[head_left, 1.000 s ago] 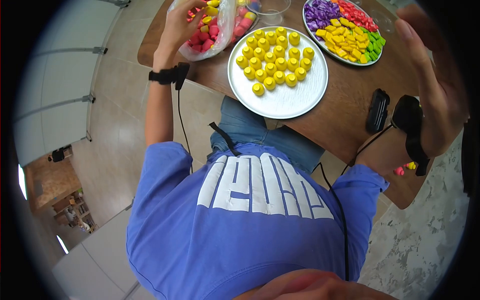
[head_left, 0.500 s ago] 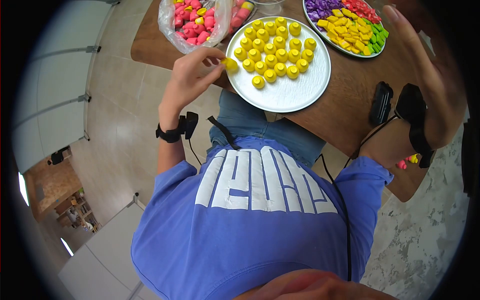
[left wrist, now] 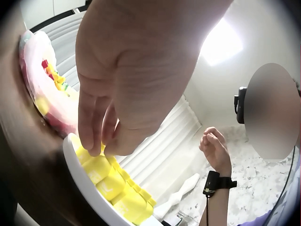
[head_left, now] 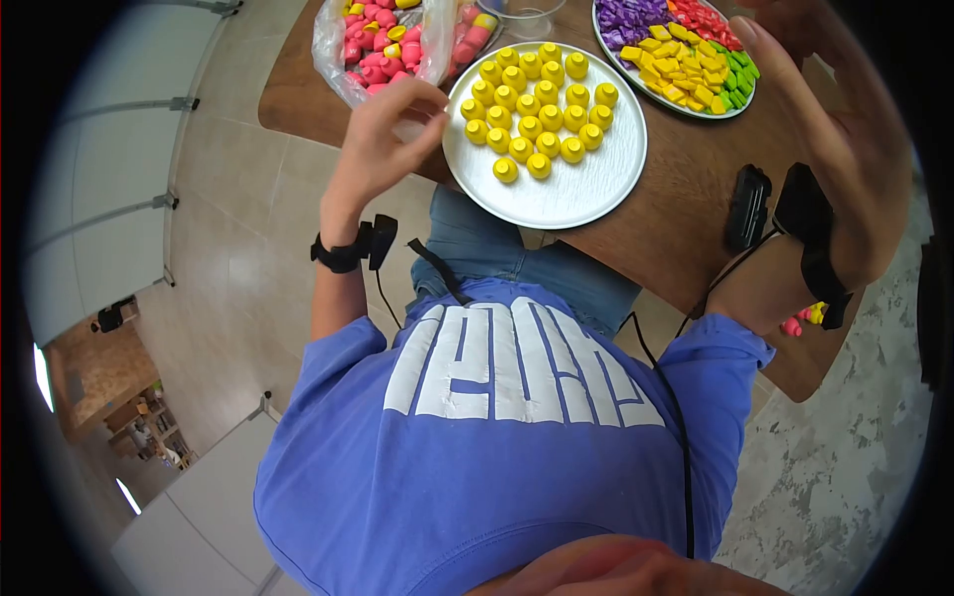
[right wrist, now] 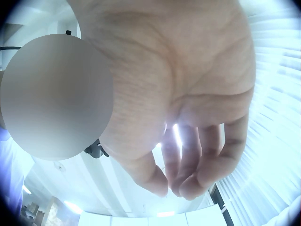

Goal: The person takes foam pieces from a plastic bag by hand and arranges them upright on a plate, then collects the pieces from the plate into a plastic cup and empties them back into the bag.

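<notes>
My left hand [head_left: 383, 139] is at the left rim of a round white tray [head_left: 586, 194], its fingertips close to the nearest yellow pieces. On the tray stand several yellow bottle-shaped pieces [head_left: 530, 127]. In the left wrist view, fingers and thumb of the left hand [left wrist: 127, 89] overlap the end of a row of yellow pieces [left wrist: 124, 197]; in the head view nothing shows between them. My right hand [head_left: 845, 149] is raised at the right, well away from the tray. Its fingers [right wrist: 190, 165] hang loosely bent and hold nothing.
A clear plastic bag [head_left: 434, 45] of pink and yellow pieces stands at the tray's upper left. Beyond is a clear container [head_left: 522, 12]. A second plate [head_left: 717, 114] carries purple, red, yellow and green wrapped pieces. A black case [head_left: 747, 209] lies on the wooden table [head_left: 666, 219].
The left hand came from the bag to the tray's rim with a yellow piece in its fingertips; that piece no longer shows in its grasp. The right hand stays raised.
</notes>
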Tool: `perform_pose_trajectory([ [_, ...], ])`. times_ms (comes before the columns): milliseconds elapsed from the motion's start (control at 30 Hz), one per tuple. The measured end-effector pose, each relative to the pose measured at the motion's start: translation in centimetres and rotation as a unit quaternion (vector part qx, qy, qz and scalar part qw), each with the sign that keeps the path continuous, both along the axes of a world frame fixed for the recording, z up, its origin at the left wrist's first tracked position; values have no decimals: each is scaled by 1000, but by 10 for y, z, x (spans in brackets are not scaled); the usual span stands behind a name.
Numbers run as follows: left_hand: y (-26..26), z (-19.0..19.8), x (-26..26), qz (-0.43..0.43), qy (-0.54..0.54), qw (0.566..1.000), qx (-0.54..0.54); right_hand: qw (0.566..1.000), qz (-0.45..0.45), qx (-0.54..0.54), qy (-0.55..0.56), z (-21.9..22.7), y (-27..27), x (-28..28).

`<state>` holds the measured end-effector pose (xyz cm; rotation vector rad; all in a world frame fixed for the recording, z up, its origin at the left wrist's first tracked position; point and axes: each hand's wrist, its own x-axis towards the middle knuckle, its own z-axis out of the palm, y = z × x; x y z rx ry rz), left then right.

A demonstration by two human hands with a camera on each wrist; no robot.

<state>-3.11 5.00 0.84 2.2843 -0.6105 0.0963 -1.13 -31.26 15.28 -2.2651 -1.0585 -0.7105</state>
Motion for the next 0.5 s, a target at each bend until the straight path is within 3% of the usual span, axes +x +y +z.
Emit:
perform_pose_trajectory([
  [67, 13, -2, 16, 51, -1, 997, -51, 1000, -6, -19, -8, 3, 0, 0],
  [200, 42, -4, 68, 139, -42, 989, -34, 1000, -17, -12, 3, 7, 3, -5],
  [300, 65, -19, 121, 163, -89, 982, 42, 1000, -27, -11, 8, 14, 5, -9],
  [333, 71, -28, 138, 168, -116, 975, 90, 992, -50, 13, 112, 19, 3, -8],
  [367, 75, -37, 154, 164, -99, 979, 66, 973, -73, 36, 214, 22, 1, -7],
  [400, 77, -47, 170, 163, -103, 979, 66, 974, -75, 37, 210, 22, 2, -10],
  [467, 72, -52, 189, 74, -200, 968, 134, 997, -51, -12, 51, 18, 6, -16],
  [500, 70, -56, 196, 76, -141, 976, 147, 997, -53, -12, 50, 19, 6, -15],
])
